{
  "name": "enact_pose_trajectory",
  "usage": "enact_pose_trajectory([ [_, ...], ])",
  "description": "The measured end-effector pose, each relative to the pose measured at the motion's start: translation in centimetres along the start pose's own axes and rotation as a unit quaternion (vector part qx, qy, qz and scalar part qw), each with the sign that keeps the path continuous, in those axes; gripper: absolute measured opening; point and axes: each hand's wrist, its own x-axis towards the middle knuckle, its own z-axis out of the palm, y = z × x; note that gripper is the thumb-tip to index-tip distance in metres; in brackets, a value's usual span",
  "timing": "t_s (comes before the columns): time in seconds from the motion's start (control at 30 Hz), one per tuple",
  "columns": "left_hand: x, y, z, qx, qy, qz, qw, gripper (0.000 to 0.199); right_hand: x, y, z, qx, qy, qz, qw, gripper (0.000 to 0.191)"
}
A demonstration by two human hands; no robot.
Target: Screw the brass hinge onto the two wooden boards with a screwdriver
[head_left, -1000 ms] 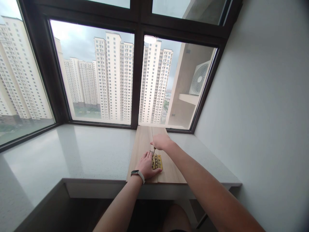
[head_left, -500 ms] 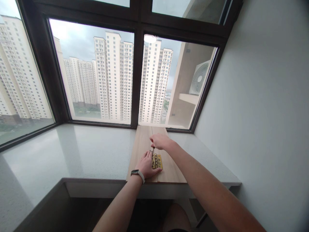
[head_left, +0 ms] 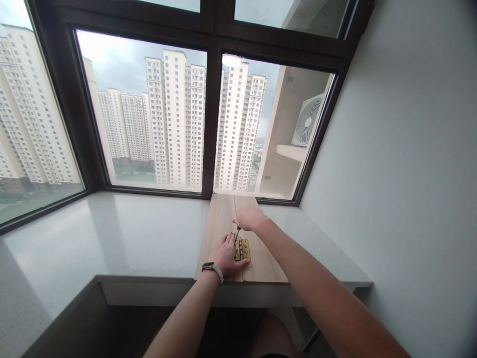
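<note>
A brass-coloured hinge (head_left: 245,248) lies unfolded across the seam between two pale wooden boards (head_left: 219,214). My left hand (head_left: 225,253) rests flat beside it, fingers stretched along its left side and thumb spread past its near edge. Closed above the hinge, my right hand (head_left: 250,219) grips a thin screwdriver (head_left: 237,231). Its shaft slants down towards the hinge's left leaf, near my left fingertips. The handle is mostly hidden in my fist, and the tip is too small to make out.
The boards lie on a speckled white counter (head_left: 149,233) reaching back to a dark-framed window (head_left: 210,124). A white wall (head_left: 402,164) stands to the right. The counter's front edge (head_left: 149,277) runs just before my forearms. A watch (head_left: 212,268) is on my left wrist.
My right hand has turned slightly at the wrist and shifted a little right, and the screwdriver tilts more. My left hand and the hinge stay in place.
</note>
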Motion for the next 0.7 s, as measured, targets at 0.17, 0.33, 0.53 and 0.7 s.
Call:
enact_pose_trajectory([
  [0.17,0.03,0.02,-0.03,0.0,0.001,0.0,1.0,0.122,0.16,0.09,0.3,-0.001,0.01,-0.028,1.0,0.039],
  [0.33,0.04,-0.09,0.15,-0.004,0.002,0.001,1.0,0.121,0.49,0.36,0.38,0.01,-0.001,-0.047,0.999,0.031],
  [0.53,0.08,-0.16,0.23,-0.006,0.003,0.005,1.0,0.122,-0.02,0.01,0.27,0.011,0.014,-0.05,0.999,0.04],
  [0.7,0.1,-0.1,0.16,-0.002,0.003,0.001,1.0,0.122,-0.37,-0.21,-0.05,0.012,0.016,0.004,1.0,0.055],
])
